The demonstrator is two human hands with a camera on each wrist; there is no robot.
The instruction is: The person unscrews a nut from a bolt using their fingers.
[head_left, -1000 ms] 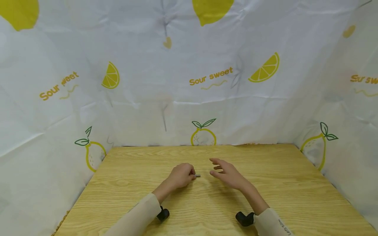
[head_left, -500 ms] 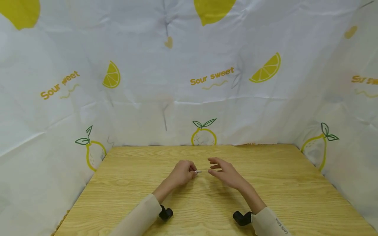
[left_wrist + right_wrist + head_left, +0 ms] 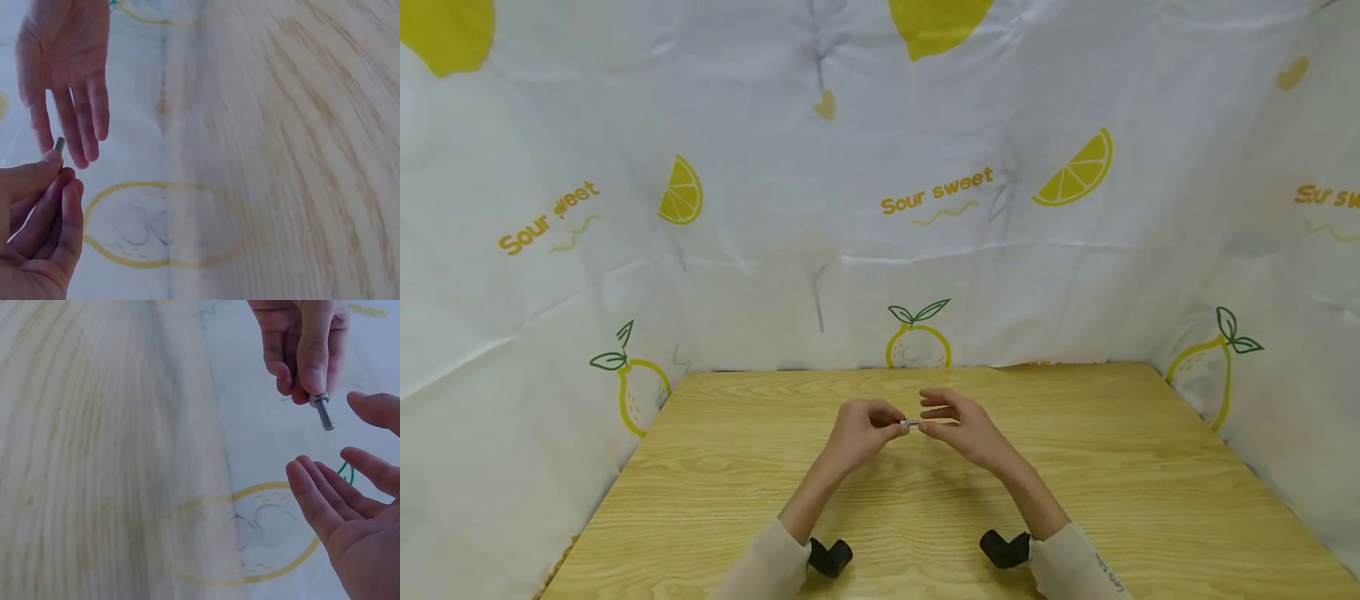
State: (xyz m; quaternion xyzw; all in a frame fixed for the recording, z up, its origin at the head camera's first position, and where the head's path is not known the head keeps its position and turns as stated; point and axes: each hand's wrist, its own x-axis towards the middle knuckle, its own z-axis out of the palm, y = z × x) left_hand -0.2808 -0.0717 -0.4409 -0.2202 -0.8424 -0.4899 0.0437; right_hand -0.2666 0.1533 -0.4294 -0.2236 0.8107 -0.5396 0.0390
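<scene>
Pinching threaded metal bolt [image 3: 324,413] in left grip [image 3: 862,429], above worktop [image 3: 917,508]; holding right grip [image 3: 966,432] spread, just beside bolt's free end.

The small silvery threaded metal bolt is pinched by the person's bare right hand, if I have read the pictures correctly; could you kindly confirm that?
Not quite: it is the person's bare left hand that pinches the small silvery threaded metal bolt. The right wrist view shows this, with the bare right hand apart from it.
</scene>
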